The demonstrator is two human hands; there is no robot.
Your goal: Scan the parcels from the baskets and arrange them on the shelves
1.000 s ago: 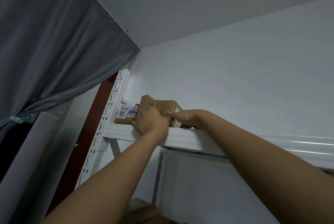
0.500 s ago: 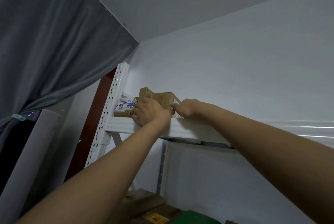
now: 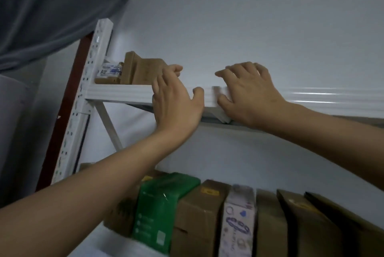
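On the top shelf (image 3: 120,92), far left, a brown box (image 3: 143,71) stands on edge against a labelled parcel (image 3: 109,71). Both hands are empty. The left hand (image 3: 176,101) is spread in front of the rail, fingertips just beside the box (touching or not, I cannot tell). The right hand (image 3: 249,92) is loosely spread to its right. The box looks like light, stiff, dry cardboard, best taken by its flat sides. The parcel's white label has blue print, too blurred to read.

Blocked at the left end of the top shelf (image 3: 332,96) by boxes (image 3: 143,72); open along the right. Packed tight below with upright parcels (image 3: 268,225).
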